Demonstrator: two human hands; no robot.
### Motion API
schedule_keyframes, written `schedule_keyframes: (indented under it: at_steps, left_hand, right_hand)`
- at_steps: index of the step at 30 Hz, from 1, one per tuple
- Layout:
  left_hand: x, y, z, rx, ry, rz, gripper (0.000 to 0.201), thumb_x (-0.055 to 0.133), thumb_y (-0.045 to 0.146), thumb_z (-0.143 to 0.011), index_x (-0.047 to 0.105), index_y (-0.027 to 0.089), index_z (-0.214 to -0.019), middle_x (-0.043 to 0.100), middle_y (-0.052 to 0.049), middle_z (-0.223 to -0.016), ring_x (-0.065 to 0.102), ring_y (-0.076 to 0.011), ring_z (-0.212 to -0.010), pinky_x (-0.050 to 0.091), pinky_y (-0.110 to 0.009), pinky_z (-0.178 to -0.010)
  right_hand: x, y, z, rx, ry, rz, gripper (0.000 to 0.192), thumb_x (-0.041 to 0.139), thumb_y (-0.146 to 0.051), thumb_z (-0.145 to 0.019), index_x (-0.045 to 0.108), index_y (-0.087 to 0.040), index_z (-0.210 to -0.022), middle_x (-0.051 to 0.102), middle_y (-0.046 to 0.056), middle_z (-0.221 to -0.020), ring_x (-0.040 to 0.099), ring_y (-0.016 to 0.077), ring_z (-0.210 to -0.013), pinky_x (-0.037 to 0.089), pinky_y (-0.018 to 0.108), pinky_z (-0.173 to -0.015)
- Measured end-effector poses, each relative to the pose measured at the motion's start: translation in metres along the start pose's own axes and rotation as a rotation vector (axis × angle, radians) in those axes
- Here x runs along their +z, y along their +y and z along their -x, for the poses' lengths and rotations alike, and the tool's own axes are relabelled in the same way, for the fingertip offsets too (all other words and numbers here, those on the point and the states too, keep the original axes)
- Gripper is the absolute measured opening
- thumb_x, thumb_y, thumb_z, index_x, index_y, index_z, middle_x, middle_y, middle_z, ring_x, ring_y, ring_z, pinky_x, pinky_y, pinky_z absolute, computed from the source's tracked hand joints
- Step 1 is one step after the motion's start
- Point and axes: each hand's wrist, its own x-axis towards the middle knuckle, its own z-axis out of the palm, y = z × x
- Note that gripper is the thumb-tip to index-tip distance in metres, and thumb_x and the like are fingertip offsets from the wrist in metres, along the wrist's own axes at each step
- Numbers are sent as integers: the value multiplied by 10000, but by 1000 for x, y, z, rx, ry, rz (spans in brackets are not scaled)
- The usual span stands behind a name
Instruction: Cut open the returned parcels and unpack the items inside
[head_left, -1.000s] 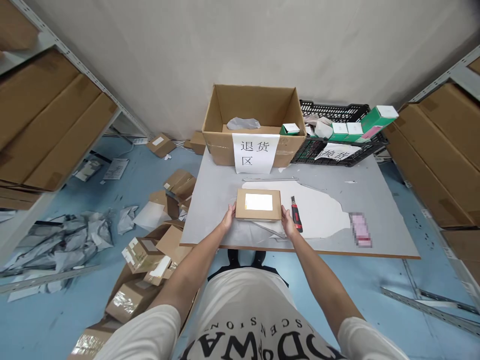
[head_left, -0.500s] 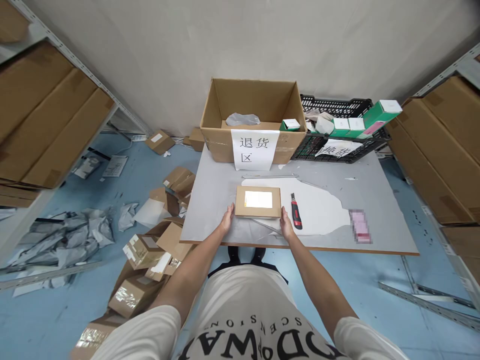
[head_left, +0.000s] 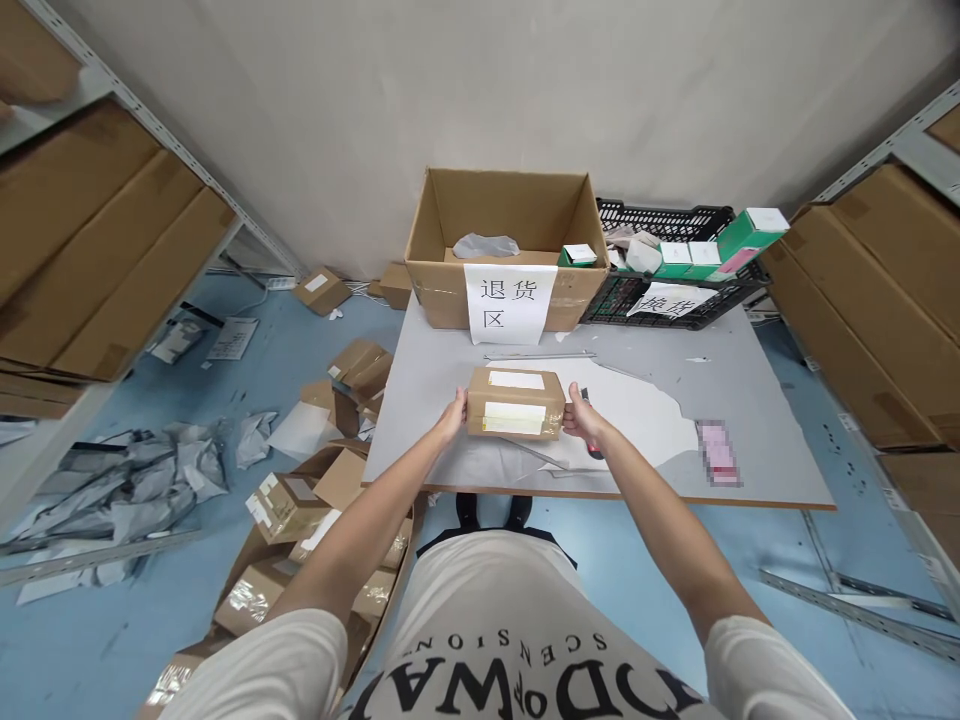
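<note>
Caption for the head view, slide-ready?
Both hands, left hand and right hand, grip a taped cardboard parcel over the grey table.

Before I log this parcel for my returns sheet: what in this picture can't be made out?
- Small cardboard parcel, head view: label print too small to read; its underside and contents are hidden.
- Utility knife: mostly covered by the right hand.
- Pink item on the table: blurred out.
- Open cardboard box: its front wall hides most of the inside.
- Left hand: fingers behind the parcel.
</note>
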Motion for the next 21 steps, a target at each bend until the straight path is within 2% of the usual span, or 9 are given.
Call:
schedule_keyframes:
  at_steps: [4,7,13,21]
  left_hand:
    - [2,37,-6,-164,-99,-78,792,155,737,-827,541,216,-1282,524,-83,-1335,446,-253,-1272,358,-348,-1044]
    - [4,48,-8,-289,-123,-142,880,150,792,-777,595,166,-1207,563,-131,-1286,515,-281,-1205,423,-352,-984]
    - [5,37,-16,-372,-116,-189,964,118,829,-735,535,130,-1252,474,-156,-1369,498,-273,-1223,433,-331,-976]
    - [-3,31,-31,-350,-140,-245,933,58,793,-765,532,157,-1254,504,-137,-1350,484,-247,-1241,410,-316,-1001]
  right_hand:
    - [-12,-39,2,127,-58,135,951,102,-831,-732,662,-94,-948,672,220,-1014,621,284,-1013,461,406,-930]
    - [-13,-50,-2,208,-79,213,974,103,-859,-693,650,-82,-906,671,247,-955,638,304,-952,507,409,-847]
    - [-11,-43,-15,284,-53,243,988,111,-858,-693,617,-51,-956,656,268,-945,646,302,-936,530,400,-802]
    - [-20,-27,-14,207,-8,71,1029,128,-833,-726,524,9,-1167,594,289,-1135,628,291,-1004,529,371,-843]
